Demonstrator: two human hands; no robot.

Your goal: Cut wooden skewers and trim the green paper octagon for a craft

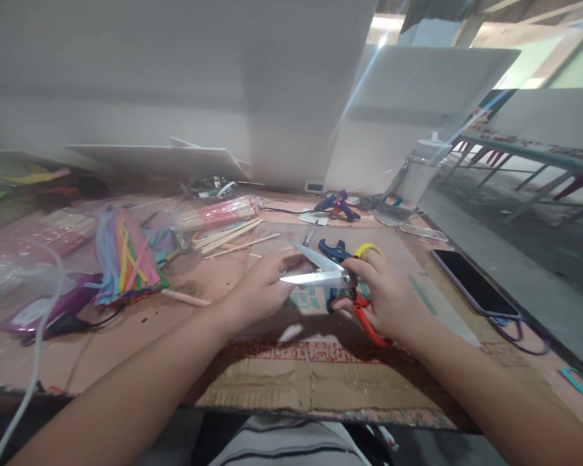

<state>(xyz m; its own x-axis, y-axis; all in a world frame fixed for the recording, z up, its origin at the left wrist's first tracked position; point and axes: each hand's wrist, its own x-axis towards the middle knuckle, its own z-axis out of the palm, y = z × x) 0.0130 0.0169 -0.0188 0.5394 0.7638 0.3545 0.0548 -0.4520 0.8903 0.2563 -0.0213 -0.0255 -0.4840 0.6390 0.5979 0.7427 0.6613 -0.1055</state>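
**Scissors Spread in My Right Hand**

From my remote seat I see the scissors (347, 279) above the cardboard (320, 385), midway along the worktop's (126, 353) near edge, blades parted. My right hand (386, 294) is wrapped round the handles; my left hand (262, 288) curls near the blade tips, its grip unclear to me. A phone (476, 283) lies by the right edge, a glue gun (337, 202) toward the far edge.
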